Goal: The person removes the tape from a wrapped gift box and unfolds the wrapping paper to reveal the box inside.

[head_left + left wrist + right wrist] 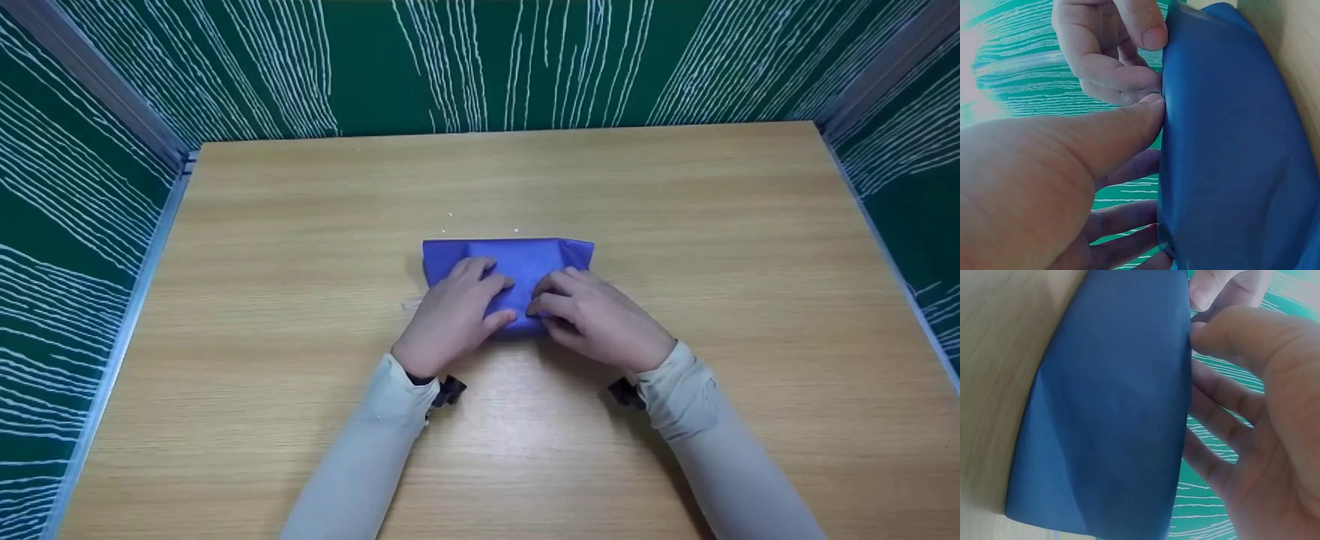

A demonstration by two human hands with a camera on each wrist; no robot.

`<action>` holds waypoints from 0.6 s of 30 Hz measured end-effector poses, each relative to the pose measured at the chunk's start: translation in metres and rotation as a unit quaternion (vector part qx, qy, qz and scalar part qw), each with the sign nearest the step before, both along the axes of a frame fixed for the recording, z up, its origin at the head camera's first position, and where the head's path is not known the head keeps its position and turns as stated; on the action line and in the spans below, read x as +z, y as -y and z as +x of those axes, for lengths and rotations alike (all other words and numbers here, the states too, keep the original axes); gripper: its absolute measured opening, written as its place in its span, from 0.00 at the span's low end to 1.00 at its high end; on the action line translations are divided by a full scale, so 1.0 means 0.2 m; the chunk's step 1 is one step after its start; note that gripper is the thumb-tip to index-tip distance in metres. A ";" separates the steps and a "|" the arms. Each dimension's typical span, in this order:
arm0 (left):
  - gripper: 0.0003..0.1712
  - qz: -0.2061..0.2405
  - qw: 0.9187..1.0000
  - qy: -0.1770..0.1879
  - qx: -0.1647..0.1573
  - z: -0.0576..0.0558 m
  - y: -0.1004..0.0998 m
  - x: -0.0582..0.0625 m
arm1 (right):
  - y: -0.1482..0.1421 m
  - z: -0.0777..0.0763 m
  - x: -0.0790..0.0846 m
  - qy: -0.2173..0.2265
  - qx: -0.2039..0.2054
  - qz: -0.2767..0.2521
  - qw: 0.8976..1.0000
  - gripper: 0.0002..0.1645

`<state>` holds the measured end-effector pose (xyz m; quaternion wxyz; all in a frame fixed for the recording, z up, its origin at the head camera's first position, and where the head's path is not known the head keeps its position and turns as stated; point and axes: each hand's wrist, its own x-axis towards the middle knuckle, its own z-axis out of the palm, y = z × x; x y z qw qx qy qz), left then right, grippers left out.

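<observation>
Blue package [517, 259] flat on the desk [300, 300], around mid-desk, flared corners on its far edge. Left hand [454, 311] lies over its left part, fingers [471, 268] spread, thumb apart and touching the near part. Right hand [604, 319] on its right part, fingers bent, tips against the package; can't tell if thumb and index pinch the film or just press, contact partly hidden. Few white specks [516, 230] just beyond the package. Green wall [375, 75] with white lines behind desk.
</observation>
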<state>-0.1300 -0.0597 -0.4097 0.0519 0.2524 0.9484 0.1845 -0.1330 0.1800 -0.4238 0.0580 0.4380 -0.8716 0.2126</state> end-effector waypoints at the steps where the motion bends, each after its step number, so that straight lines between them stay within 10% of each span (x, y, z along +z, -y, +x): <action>1: 0.28 0.001 1.000 -0.002 -0.001 0.00 0.00 0.00 | 0.00 0.00 0.00 0.000 -0.001 -0.002 1.000 0.11; 18: 0.29 0.006 1.000 -0.003 0.005 0.01 -0.01 0.00 | 0.00 0.00 0.00 0.001 -0.002 -0.001 1.000 0.11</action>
